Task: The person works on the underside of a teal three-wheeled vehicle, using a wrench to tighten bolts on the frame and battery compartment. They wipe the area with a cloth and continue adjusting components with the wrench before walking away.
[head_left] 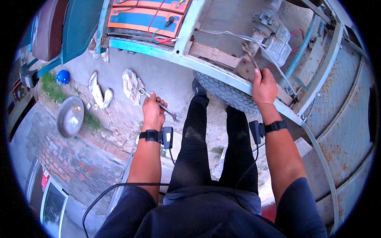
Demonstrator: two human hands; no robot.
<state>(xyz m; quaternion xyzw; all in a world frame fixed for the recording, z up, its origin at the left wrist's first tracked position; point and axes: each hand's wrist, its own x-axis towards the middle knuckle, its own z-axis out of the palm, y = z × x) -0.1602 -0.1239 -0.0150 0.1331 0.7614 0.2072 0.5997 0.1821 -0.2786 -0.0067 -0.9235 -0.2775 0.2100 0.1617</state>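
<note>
My left hand (154, 113) is closed round a silver combination wrench (170, 112), held over the ground beside the vehicle. The ring end sticks out above my fingers and the open jaw points down to the right. My right hand (264, 89) grips the lower end of a brownish wrench (250, 55) above the light blue metal frame (222, 73). Its upper end reaches toward a grey motor (279, 47) mounted inside the frame. A pale cable (254, 41) runs just beside that end; whether they touch I cannot tell.
Orange and blue batteries (143, 22) with red and green wires sit at the top left of the frame. A tyre (228, 93) lies under the frame, by my feet. On the ground at left are a metal basin (70, 117), a blue helmet (62, 77) and crumpled cloths (132, 85).
</note>
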